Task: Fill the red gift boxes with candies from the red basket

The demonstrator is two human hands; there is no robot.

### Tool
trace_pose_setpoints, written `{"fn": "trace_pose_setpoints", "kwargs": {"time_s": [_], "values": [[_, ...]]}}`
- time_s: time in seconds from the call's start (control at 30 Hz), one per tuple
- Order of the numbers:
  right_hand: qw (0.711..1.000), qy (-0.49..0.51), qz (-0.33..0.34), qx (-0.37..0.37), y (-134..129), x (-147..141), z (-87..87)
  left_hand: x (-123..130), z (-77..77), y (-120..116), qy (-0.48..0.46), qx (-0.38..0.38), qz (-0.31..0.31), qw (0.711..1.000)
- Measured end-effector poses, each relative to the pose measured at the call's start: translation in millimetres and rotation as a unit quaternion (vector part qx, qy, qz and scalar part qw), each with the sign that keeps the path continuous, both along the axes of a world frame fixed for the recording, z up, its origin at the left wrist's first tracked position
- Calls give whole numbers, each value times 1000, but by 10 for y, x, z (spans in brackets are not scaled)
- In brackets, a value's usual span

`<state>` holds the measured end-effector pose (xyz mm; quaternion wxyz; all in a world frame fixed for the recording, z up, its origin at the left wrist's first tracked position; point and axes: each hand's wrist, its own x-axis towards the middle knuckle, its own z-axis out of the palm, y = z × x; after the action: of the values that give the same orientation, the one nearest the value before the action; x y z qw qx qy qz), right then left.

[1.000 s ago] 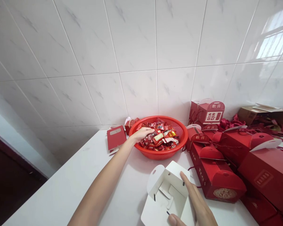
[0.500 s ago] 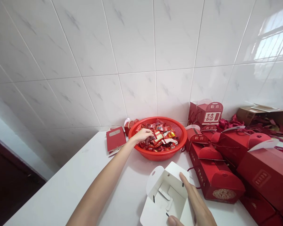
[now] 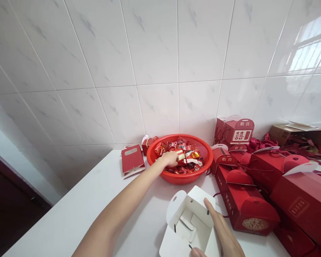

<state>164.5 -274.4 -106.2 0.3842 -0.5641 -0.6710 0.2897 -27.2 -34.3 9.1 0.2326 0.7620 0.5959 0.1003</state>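
My left hand (image 3: pixel 171 159) reaches into a red plastic basket (image 3: pixel 181 180) near the wall, its curled fingers among the wrapped candies (image 3: pixel 194 154). What those fingers hold, if anything, is hidden. Close to me, my right hand (image 3: pixel 221 228) grips the right side of an open white-lined box (image 3: pixel 189 228), thumb at the near edge and fingers along the far right wall. Inside the box only folded bottom flaps show, and its lid flaps stand spread outward.
Several red gift boxes (image 3: pixel 246 196) crowd the right side, with a cardboard box (image 3: pixel 286 132) of red material behind them. A flat red folded box (image 3: pixel 133 159) and a small red box (image 3: pixel 147 143) lie left of the basket. A tiled wall (image 3: pixel 157 103) rises behind.
My left hand has moved slightly right and down within the basket, its fingers now lower among the candies. My right hand still holds the white-lined box in about the same place.
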Motion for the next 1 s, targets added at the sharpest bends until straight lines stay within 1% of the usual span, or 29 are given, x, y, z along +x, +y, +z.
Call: {"fn": "trace_pose_setpoints", "kwargs": {"time_s": [0.13,0.23,0.4,0.5,0.57,0.63,0.73,0.83,0.9,0.93,1.0], "values": [[999,23,23,-11,-7,17,28,-100,4,14,-63,5,48,997],[999,25,25,-13,-6,24,29,-143,15,-10,-136,-11,63,989],[1000,-6,4,0,-11,30,26,-123,60,-55,-252,-25,61,965],[1000,-23,-4,8,-17,32,22,-94,114,-90,-306,-11,50,951],[1000,-28,-6,13,-19,34,17,-95,167,-153,-337,2,36,941],[999,-27,-6,15,-18,34,10,-123,235,-273,-380,4,2,925],[1000,-26,-6,15,-15,26,-1,-196,365,-570,-410,-27,-85,908],[999,-27,-7,22,-16,17,-18,-238,509,-927,-353,-74,-182,915],[999,-27,-5,32,-16,21,-31,-225,589,-1129,-301,-78,-240,920],[999,-25,-3,38,-14,26,-37,-210,619,-1207,-280,-79,-260,921],[999,-16,-1,51,-6,42,-43,-166,652,-1318,-267,-87,-280,918]]}}
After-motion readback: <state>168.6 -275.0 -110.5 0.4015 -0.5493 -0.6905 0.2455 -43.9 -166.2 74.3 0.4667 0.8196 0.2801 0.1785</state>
